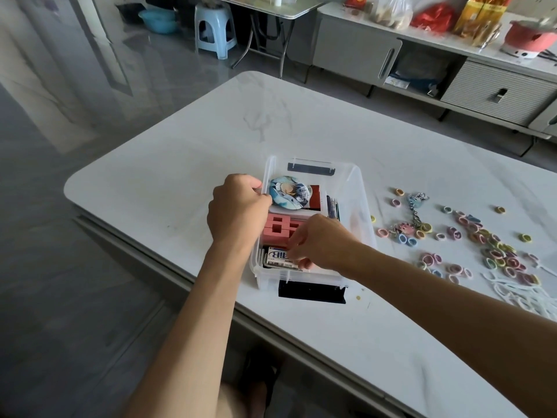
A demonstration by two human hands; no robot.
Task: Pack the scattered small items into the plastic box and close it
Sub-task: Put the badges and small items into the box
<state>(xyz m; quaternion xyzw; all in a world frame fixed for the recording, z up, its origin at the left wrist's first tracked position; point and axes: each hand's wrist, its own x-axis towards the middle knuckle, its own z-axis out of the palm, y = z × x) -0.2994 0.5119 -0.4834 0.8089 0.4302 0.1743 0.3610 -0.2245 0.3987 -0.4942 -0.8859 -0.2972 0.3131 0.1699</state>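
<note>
- Head view, looking down at a white marble-look worktop (180, 164).
- Clear plastic box (358, 206) parked near the worktop's near-left edge, top open, dark latch (312, 292) hanging off the near end and another one (310, 168) at the far end.
- Left grip (238, 206) clamped on the box's left rim, fingers curled over the edge.
- Right grip (319, 242) dipped inside the box at the near end, fingers bent down onto a labelled pack (278, 257). Honestly can't tell if pinching it or just touching.
- Already in the box: round badge (286, 193) with a cartoon print at the far end, pink foam block (277, 227) in the middle, some flat cards tucked around them.
- Off to the right, well apart from the box: a whole mess of pastel hair ties (494, 251) scattered on the worktop, a keychain (417, 206) among the nearer ones, and a tangle of white cords (518, 294) at the right edge.
</note>
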